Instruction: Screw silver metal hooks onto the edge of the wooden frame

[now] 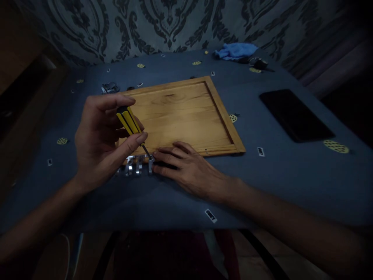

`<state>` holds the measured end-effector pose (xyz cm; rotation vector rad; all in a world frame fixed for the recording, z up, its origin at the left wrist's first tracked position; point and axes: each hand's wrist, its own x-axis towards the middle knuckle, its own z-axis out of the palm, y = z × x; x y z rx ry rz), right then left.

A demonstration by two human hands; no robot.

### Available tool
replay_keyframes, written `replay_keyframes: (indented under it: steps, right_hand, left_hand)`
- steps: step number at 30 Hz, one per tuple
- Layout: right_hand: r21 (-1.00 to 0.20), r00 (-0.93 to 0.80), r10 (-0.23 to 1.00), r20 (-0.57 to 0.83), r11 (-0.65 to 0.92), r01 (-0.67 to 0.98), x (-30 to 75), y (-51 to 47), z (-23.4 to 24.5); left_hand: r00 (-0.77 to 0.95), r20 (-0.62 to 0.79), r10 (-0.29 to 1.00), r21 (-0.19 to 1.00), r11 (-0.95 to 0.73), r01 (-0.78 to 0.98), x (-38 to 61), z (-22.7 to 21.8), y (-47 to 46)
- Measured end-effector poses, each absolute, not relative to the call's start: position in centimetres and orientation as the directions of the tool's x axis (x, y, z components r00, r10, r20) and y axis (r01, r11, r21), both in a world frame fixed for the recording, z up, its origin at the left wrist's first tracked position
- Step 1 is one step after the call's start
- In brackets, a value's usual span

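Note:
My left hand (pixel 100 134) is closed around the yellow and black handle of a screwdriver (pixel 129 120), held tilted with its shaft pointing down to the right. The shaft's tip meets a small shiny metal bracket (pixel 150 165) at the near edge of a framed wooden panel (pixel 180 116). My right hand (pixel 189 169) reaches in from the right, with its thumb and a fingertip at that bracket and the other fingers resting along the panel's near edge. More curved metal brackets (pixel 134 166) sit in a row to the left, partly behind my left hand. Any screw under the tip is too small to make out.
Beneath everything lies a dark blue patterned tablecloth (pixel 101 210). A black phone or tablet (pixel 295 114) rests at the right. At the back right are a blue cloth (pixel 237 51) and a dark object (pixel 258 63); small metal parts (pixel 110 88) lie behind the panel's left side.

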<state>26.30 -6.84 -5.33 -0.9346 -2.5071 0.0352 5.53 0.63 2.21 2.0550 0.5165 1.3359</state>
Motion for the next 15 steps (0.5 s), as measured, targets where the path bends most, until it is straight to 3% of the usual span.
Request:
replay_keyframes:
  steps: [15]
  right_hand:
    - [-0.205,-0.672,0.646,0.362,0.759,0.618,26.31,-6.89,-5.43]
  left_hand:
    - [0.467,0.715,0.520,0.571,-0.820,0.038,5.21,1.82,1.33]
